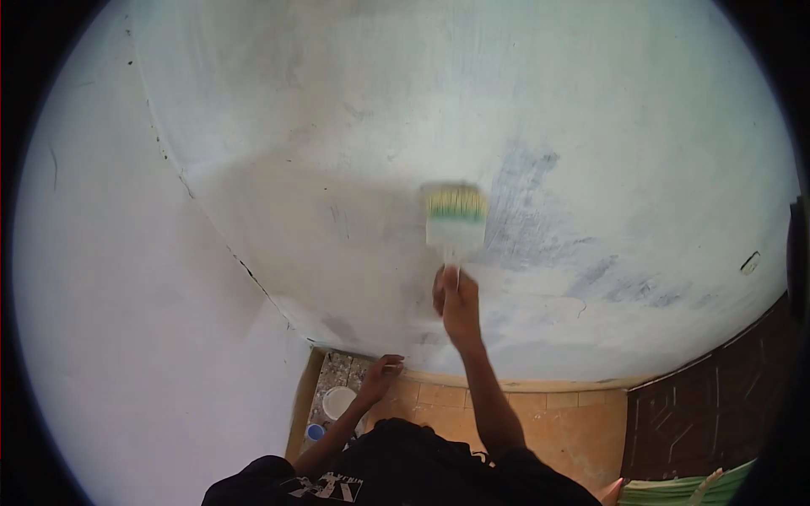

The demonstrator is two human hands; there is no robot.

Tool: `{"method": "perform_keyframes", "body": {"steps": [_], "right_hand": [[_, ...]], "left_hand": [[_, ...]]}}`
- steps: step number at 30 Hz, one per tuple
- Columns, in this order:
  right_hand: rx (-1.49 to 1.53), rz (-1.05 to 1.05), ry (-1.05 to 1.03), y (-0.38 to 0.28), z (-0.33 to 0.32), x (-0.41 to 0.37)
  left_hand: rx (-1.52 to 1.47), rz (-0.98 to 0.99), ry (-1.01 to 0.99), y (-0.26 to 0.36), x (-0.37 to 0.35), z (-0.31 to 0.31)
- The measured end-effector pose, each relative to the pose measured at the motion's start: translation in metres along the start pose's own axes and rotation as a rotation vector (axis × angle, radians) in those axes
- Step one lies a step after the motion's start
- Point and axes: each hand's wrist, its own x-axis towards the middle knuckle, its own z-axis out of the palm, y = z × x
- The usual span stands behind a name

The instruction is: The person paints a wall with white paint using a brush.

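Observation:
A wide flat paintbrush (pixel 456 221) with a pale body and yellow-green bristles is pressed against or held very near the patchy whitish wall (pixel 337 228). Its handle is in my right hand (pixel 460 304), whose fingers wrap round it, bristles pointing up. Grey-blue smudges mark the wall to the right of the brush. Low down, my left hand (pixel 384 375) is beside the foot of the wall, fingers partly bent; whether it holds anything is too small to tell.
A white round container (pixel 339 403) and a blue cup (pixel 315 432) stand on a speckled surface (pixel 333 371) at lower left. Orange tiles (pixel 557 422) lie below the wall. A dark patterned panel (pixel 700 396) and green cloth (pixel 675 492) are at lower right.

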Motion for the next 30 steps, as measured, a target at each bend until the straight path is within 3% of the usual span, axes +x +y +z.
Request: {"method": "perform_keyframes", "body": {"steps": [4, 9, 10, 12, 14, 16, 18, 22, 24, 26, 30], "right_hand": [[0.057, 0.017, -0.021, 0.001, 0.005, 0.019], [-0.188, 0.210, 0.095, 0.130, -0.002, -0.066], [-0.088, 0.313, 0.124, 0.130, 0.001, -0.079], [0.051, 0.266, 0.094, 0.109, -0.001, -0.078], [-0.006, 0.032, 0.097, 0.063, -0.006, -0.049], [0.052, 0.030, 0.106, -0.009, -0.008, -0.018], [0.119, 0.019, 0.114, -0.038, -0.013, 0.002], [0.055, 0.036, 0.179, 0.031, -0.025, -0.010], [-0.052, 0.088, 0.211, 0.095, -0.029, -0.045], [-0.081, 0.225, 0.246, 0.119, -0.021, -0.084], [-0.062, 0.050, 0.201, 0.052, -0.027, -0.059]], "left_hand": [[-0.015, 0.032, -0.080, 0.000, 0.016, -0.005], [-0.023, -0.008, -0.106, 0.014, 0.019, -0.012], [-0.013, 0.004, -0.117, 0.007, 0.020, -0.013], [0.007, 0.036, -0.138, -0.012, 0.025, -0.013], [-0.004, -0.007, -0.188, -0.014, 0.023, -0.013], [-0.007, -0.014, -0.253, -0.017, 0.022, -0.011], [-0.011, 0.022, -0.322, -0.020, 0.026, -0.007], [0.000, -0.034, -0.359, -0.008, 0.029, -0.003], [-0.011, -0.038, -0.346, -0.005, 0.029, -0.004], [-0.021, -0.020, -0.316, -0.011, 0.029, -0.009], [0.025, 0.036, -0.279, -0.019, 0.035, -0.013]]}}
